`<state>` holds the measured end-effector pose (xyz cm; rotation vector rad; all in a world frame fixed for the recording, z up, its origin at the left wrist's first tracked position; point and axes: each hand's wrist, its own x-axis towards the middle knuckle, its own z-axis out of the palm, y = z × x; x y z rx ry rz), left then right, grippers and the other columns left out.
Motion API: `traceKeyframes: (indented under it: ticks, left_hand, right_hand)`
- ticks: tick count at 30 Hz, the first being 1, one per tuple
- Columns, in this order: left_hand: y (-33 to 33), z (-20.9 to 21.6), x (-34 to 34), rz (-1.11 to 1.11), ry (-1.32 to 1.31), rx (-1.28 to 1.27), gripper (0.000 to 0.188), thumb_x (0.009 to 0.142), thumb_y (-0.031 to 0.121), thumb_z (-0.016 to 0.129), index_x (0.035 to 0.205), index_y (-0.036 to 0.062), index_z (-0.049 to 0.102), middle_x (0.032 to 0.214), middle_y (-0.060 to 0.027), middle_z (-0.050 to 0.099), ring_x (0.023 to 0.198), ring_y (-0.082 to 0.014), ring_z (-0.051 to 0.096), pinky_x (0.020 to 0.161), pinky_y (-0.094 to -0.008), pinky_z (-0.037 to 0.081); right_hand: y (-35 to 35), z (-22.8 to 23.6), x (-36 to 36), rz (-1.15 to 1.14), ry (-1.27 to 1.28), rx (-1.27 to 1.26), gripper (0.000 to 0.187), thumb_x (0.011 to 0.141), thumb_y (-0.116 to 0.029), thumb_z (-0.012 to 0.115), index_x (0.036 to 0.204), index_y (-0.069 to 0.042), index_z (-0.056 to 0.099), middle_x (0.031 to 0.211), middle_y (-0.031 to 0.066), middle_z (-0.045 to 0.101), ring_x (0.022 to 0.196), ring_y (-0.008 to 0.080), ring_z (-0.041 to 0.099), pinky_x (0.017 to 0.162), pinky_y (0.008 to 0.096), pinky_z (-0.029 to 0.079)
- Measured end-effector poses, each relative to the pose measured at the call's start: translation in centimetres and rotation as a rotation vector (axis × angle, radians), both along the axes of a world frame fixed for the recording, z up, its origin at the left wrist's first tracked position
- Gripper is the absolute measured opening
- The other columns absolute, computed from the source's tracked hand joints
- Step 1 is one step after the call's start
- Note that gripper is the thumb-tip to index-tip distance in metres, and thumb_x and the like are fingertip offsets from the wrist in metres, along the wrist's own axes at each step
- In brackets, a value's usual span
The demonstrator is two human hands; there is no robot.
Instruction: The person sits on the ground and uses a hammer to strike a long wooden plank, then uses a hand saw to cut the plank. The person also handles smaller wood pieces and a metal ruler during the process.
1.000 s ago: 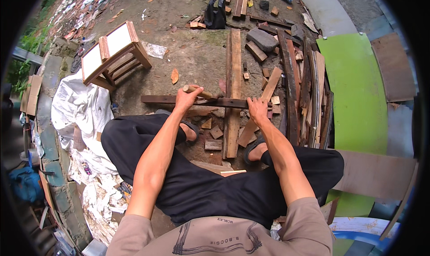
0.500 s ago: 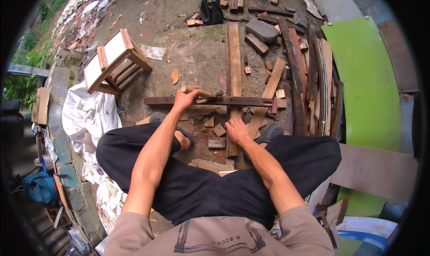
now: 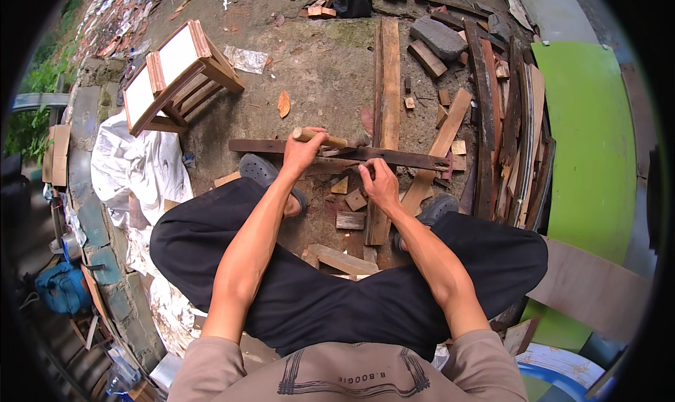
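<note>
My left hand is wrapped round the wooden handle of a hammer, whose dark head points right, above a dark wooden strip. The strip lies crosswise over a long brown board on the ground. Close to the strip's near edge, my right hand is closed in a pinch, with the board beneath it. What its fingertips hold, if anything, is too small to make out. Several wood offcuts, among them a short block, lie between my feet.
A slanted plank lies right of the board, near a grey stone block and a pile of long timber strips. A small wooden stool with white panels rests at the far left, by a white cloth. A green panel stands right.
My right hand has come up off the board to the dark strip, its fingers drawn from spread into a pinch. My left hand still grips the hammer. The strip now slants slightly.
</note>
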<state>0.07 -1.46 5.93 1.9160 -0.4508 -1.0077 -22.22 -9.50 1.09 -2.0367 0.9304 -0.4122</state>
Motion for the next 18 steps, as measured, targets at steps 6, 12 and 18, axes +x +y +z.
traceKeyframes:
  ticks: [6, 12, 18]
  left_hand:
    - [-0.8, 0.8, -3.1, 0.080, -0.267, -0.025, 0.031, 0.077, 0.031, 0.072, 0.094, 0.0056, 0.072, 0.086, -0.0114, 0.071, 0.076, -0.0248, 0.068, 0.072, -0.0374, 0.053]
    - [2.8, -0.4, -3.5, -0.029, -0.508, -0.108, 0.048, 0.078, 0.038, 0.077, 0.112, 0.0057, 0.063, 0.119, -0.0148, 0.060, 0.114, -0.0318, 0.057, 0.092, -0.0421, 0.048]
    - [9.7, -3.5, -3.4, -0.345, -0.709, -0.091, 0.080, 0.077, 0.035, 0.077, 0.141, 0.0061, 0.040, 0.133, -0.0204, 0.050, 0.125, -0.0384, 0.049, 0.103, -0.0463, 0.040]
  right_hand:
    - [-2.6, 5.9, 7.0, -0.464, -0.009, 1.378, 0.079, 0.093, -0.064, 0.053, 0.133, 0.004, 0.045, 0.111, 0.0170, 0.063, 0.088, 0.0252, 0.066, 0.075, 0.0419, 0.057]
    - [-0.2, 2.7, 12.3, -0.471, -0.297, 1.638, 0.047, 0.100, -0.035, 0.054, 0.118, 0.008, 0.052, 0.112, 0.0228, 0.061, 0.098, 0.0300, 0.065, 0.079, 0.0455, 0.060]
    - [6.5, -0.9, 13.5, -0.655, 0.060, 0.827, 0.050, 0.090, -0.005, 0.051, 0.135, 0.005, 0.030, 0.101, 0.0213, 0.061, 0.066, 0.0265, 0.066, 0.061, 0.0409, 0.058]
